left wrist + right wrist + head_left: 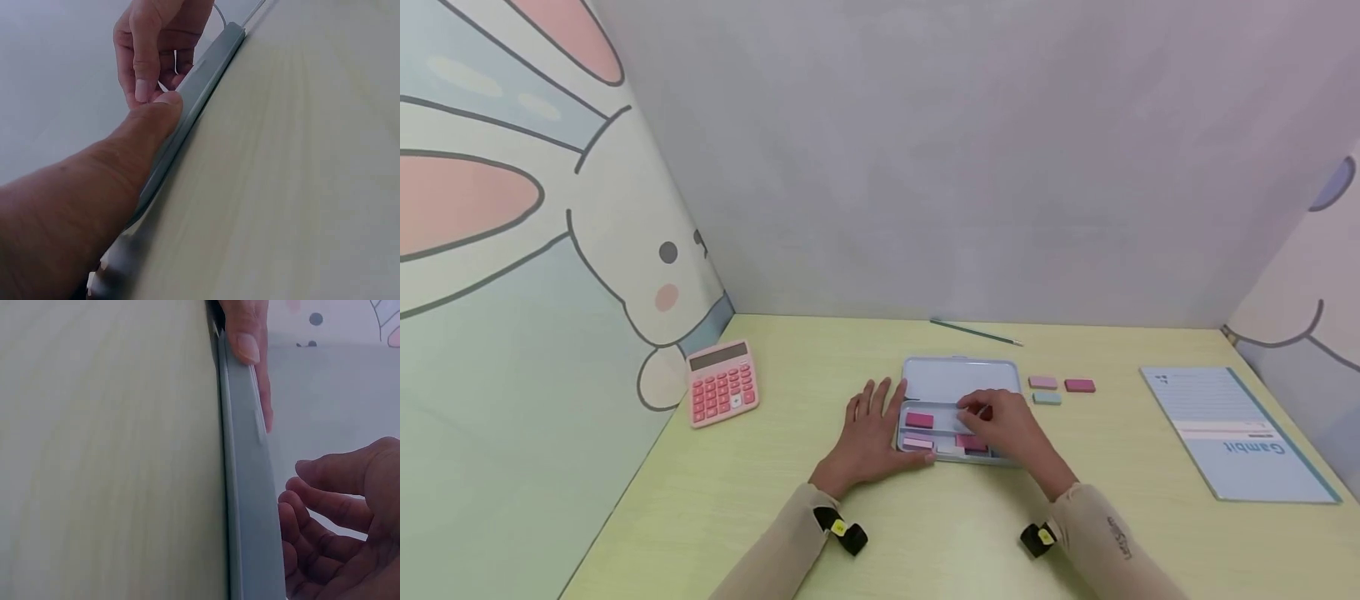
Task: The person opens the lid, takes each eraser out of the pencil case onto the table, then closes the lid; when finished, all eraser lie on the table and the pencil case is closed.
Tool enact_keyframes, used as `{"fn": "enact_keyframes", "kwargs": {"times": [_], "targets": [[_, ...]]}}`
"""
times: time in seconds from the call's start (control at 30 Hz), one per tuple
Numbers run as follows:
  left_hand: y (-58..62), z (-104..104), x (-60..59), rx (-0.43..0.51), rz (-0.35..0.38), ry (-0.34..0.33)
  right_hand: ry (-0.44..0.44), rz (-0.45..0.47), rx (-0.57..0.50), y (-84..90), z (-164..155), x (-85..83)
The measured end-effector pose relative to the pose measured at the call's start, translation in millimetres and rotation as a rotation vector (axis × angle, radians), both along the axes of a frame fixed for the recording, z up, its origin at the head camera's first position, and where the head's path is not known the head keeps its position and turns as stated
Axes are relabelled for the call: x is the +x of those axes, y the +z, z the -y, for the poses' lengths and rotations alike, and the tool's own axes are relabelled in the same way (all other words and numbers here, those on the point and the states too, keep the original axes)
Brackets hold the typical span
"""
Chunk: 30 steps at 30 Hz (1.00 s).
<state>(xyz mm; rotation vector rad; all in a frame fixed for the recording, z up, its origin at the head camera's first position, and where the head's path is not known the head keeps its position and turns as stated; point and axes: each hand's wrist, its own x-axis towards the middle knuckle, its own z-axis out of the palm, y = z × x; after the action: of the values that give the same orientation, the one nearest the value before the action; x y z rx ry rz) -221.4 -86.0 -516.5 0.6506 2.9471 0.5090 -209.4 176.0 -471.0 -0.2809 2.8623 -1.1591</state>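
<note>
A pale blue flat case (961,379) lies with its lid folded back on the table, near the middle. A magenta block (919,421) sits in its back compartment; several pink, white and dark red blocks (972,442) lie in the front one. My left hand (868,437) is spread at the case's left end, with its thumb (165,103) on the front edge. Over the right half of the case is my right hand (1003,421), its fingers loosely bent. A small gap shows between thumb (306,467) and forefinger in the right wrist view, with nothing visible there.
Right of the case lie a pink block (1042,382), a teal block (1047,399) and a dark pink block (1079,386). A green pencil (976,332) lies behind it. A pink calculator (724,385) is at left, a notepad (1236,433) at right. Walls enclose the table.
</note>
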Motion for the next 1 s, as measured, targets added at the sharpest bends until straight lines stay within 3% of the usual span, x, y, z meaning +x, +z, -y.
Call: {"fn": "enact_keyframes", "kwargs": {"times": [0.33, 0.8, 1.0], "targets": [[-0.2, -0.6, -0.8, -0.018, -0.008, -0.004, 0.061, 0.016, -0.012, -9.0, 31.9, -7.2], [2.3, 1.0, 0.1, -0.002, 0.003, -0.012, -0.08, 0.115, 0.067, -5.6, 51.9, -13.3], [2.6, 0.8, 0.0, -0.005, 0.003, -0.01, -0.048, 0.102, 0.088, -1.7, 51.4, -15.2]]}}
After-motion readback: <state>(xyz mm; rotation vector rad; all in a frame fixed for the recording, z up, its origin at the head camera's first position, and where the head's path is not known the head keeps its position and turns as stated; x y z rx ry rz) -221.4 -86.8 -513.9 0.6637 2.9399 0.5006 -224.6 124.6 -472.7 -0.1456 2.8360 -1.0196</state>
